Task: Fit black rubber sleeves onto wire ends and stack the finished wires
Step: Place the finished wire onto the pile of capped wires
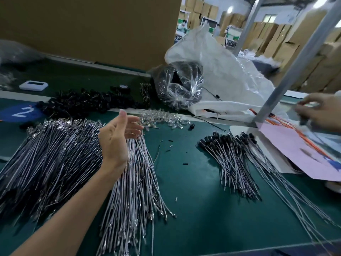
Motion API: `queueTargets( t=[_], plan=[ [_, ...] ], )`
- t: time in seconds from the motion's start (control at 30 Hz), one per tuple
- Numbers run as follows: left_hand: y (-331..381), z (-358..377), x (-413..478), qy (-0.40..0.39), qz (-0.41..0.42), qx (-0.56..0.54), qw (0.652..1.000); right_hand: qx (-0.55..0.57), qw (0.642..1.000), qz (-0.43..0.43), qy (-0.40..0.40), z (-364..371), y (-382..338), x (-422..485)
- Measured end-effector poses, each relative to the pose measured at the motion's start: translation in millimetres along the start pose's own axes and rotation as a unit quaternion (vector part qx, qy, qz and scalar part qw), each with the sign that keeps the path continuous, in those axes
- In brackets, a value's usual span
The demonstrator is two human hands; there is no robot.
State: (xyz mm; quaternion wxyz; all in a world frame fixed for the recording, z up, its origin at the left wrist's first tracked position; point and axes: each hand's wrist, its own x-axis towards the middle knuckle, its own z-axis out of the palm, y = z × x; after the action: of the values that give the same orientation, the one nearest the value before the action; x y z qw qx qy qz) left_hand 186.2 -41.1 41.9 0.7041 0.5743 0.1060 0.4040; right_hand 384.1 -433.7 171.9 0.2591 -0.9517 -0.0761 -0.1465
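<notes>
I work in a factory hall, at an assembly bench. My table (193,182) has a green mat, and on it lie big bundles of grey wires (55,154) and a heap of black rubber sleeves (83,103). Behind the bench, brown cardboard boxes (282,39) are stacked high under bright ceiling lamps (229,9). Another worker (183,24) is at a station far behind.

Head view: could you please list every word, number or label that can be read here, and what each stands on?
"2": white numeral on the blue patch at the left.
White device: its screen shows nothing readable.
Pink sheet: a blue mark, too blurred to read.
Cardboard boxes: no print legible.
</notes>
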Motion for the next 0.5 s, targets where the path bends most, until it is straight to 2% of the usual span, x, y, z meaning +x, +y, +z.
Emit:
queueTargets(
  t=[0.07,0.1,0.17,0.23,0.33,0.4,0.43,0.5],
  plan=[
    [-1.1,-1.0,1.8,0.030,-0.005,0.000,1.000,-0.112,0.993,-0.016,-0.037,24.4,-30.8,-16.1],
    [-1.4,-2.2,2.3,0.039,-0.007,0.003,0.999,-0.162,0.982,-0.026,-0.089,40.6,-36.7,-20.9],
    [-1.9,-4.6,2.1,0.049,-0.012,0.004,0.999,-0.196,0.964,-0.058,-0.169,74.7,-48.7,-27.3],
    [-2.3,-7.5,2.5,0.054,-0.018,0.001,0.998,-0.229,0.957,-0.077,-0.162,92.0,-71.1,-32.7],
    [-2.6,-9.0,3.6,0.059,-0.025,0.007,0.998,-0.156,0.958,-0.209,-0.119,121.2,-125.3,-57.4],
    [-2.6,-8.5,4.0,0.058,-0.027,0.013,0.998,-0.055,0.954,-0.214,-0.203,145.4,-159.3,-87.2],
    [-2.8,-9.0,4.0,0.057,-0.028,0.016,0.998,-0.027,0.946,-0.187,-0.262,158.4,-173.1,-102.4],
    [-2.6,-9.9,3.9,0.054,-0.031,0.016,0.998,-0.035,0.929,-0.139,-0.341,186.2,-190.1,-124.1]
  ],
)
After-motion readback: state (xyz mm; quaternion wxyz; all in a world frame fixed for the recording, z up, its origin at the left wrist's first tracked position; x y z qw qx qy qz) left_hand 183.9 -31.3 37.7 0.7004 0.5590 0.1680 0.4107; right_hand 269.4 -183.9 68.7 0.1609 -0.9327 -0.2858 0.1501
